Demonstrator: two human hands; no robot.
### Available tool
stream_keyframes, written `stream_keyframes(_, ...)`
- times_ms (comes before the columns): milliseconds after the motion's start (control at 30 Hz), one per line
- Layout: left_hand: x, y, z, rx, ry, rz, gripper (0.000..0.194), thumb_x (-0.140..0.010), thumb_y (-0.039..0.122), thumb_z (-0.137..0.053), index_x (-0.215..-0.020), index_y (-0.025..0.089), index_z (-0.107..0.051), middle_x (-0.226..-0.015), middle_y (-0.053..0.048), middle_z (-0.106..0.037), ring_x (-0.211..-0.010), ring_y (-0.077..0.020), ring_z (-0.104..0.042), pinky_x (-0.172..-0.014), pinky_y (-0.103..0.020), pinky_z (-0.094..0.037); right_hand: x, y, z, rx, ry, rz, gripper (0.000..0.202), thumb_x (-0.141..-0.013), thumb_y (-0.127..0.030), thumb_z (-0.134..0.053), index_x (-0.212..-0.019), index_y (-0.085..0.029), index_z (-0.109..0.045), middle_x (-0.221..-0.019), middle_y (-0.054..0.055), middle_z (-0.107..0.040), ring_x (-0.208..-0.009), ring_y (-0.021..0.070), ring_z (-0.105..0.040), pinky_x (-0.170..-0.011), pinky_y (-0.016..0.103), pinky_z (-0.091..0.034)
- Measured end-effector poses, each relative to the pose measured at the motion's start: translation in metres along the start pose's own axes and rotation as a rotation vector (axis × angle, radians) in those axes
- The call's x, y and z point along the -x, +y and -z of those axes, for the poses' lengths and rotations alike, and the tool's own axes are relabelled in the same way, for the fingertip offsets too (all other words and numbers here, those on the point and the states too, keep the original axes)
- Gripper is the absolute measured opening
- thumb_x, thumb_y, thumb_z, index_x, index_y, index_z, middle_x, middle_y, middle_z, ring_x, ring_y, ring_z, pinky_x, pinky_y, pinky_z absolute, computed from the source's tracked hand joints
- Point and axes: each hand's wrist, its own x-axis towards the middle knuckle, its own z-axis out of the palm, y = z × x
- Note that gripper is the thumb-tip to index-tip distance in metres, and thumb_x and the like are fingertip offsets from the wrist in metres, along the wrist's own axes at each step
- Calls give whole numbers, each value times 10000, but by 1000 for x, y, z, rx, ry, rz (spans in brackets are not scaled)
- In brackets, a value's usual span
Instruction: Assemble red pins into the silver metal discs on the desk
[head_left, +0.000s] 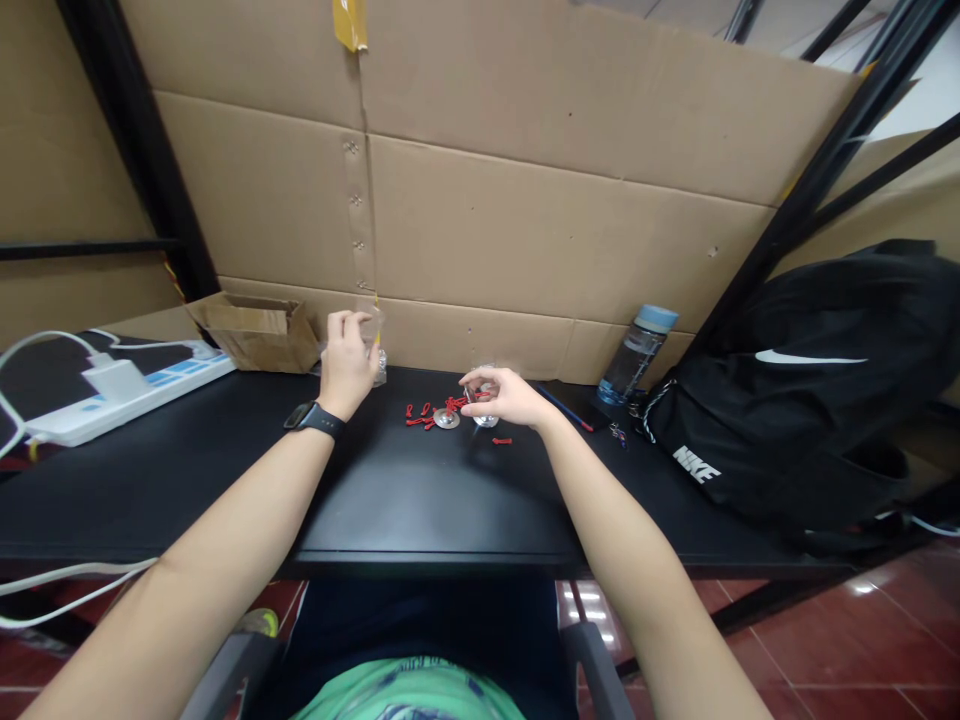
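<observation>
Holding a clear container [372, 328] in the left hand [347, 360], while the right hand [514, 398] is among red pieces [417, 422]

The person sits at a black worktop [420, 500] and has both hands near its far side. The fingers of the left hand are bent around the clear container, which is raised above the surface; another transparent thing [382, 368] is just behind this hand. On the left wrist there is a dark watch [311, 418].

The fingers of the right hand are partly open, with the thumb and the fingertips apart, around a shiny clear vessel [485, 421]. Whether they grip it, or only touch it, one cannot tell.

The small red pieces lie scattered on the worktop between the two hands, near a round silver disc [446, 419]; one single red piece [502, 441] lies apart, below the right hand. Further to the right are a thin blue and red stick [564, 406], a bottle with a light blue cap [632, 358] and a black backpack [780, 410]. To the left are an open cardboard box [262, 335] and a white power strip [142, 398]. Behind everything stands a cardboard panel [562, 230].
</observation>
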Motion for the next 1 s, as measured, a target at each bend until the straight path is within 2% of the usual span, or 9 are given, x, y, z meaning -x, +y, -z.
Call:
stream_keyframes(133,-1,7,-5,190,-21,-71,780,-818,169,-685,-1505,217,-318,-1366,-139,-521,-1059,-239,-675,-972,-376,-538,0,-1,1,4,12,6,548,-661,-431,-853,-1115,-161,-709,-964,47,-674,-823,149,-624,-799,290,-510)
stream_keyframes(233,4,18,-7,400,-120,-42,895,-783,179,-731,-1527,227,-235,-1193,-86,-663,-828,-165,-722,-822,-312,-587,0,-3,2,-13,25,8,546,-664,-437,-851,-1112,-162,-705,-961,46,-685,-803,146,-630,-793,290,-522)
stream_keyframes(333,11,37,-2,515,-167,-55,730,-805,208,-720,-1439,218,-358,-946,-18,-743,-773,-152,-731,-785,-273,-578,2,-6,7,-11,41,4,543,-668,-440,-850,-1114,-167,-703,-967,47,-700,-794,151,-646,-793,301,-536)
stream_keyframes(433,21,59,5,502,-178,-125,630,-821,210,-703,-1391,217,-436,-858,3,-760,-832,-171,-735,-827,-280,-553,5,-7,15,-13,70,18,545,-674,-434,-850,-1127,-170,-701,-1004,58,-715,-855,176,-677,-841,326,-545)
stream_keyframes(467,24,65,7,504,-225,-171,512,-829,211,-693,-1310,212,-520,-851,0,-761,-861,-177,-732,-846,-280,-541,6,-7,19,-23,88,24,546,-681,-432,-847,-1137,-171,-697,-1024,64,-718,-882,184,-685,-867,337,-545)
stream_keyframes(567,35,81,7,504,-494,-393,97,-853,180,-633,-920,206,-698,-858,-4,-750,-815,-158,-710,-795,-249,-512,8,-6,28,-69,151,31,553,-699,-423,-839,-1166,-175,-681,-1077,87,-720,-959,209,-695,-920,362,-547)
stream_keyframes(633,42,89,5,449,-588,-516,144,-850,141,-593,-812,204,-716,-874,-14,-727,-791,-147,-679,-770,-246,-488,9,-6,32,-93,177,24,560,-689,-413,-846,-1166,-174,-676,-1104,101,-717,-989,224,-697,-921,371,-557)
stream_keyframes(767,55,98,3,292,-627,-590,180,-859,147,-550,-878,204,-719,-852,-32,-659,-740,-152,-620,-723,-257,-455,10,-6,35,-109,192,3,559,-678,-393,-852,-1156,-167,-670,-1098,110,-722,-1002,238,-703,-929,387,-564)
stream_keyframes(1000,67,99,-1,248,-946,-733,105,-814,129,-575,-878,195,-625,-931,-40,-646,-780,-175,-615,-712,-264,-445,10,-9,33,-72,172,8,534,-688,-377,-845,-1145,-159,-676,-1086,110,-729,-986,228,-705,-934,383,-559)
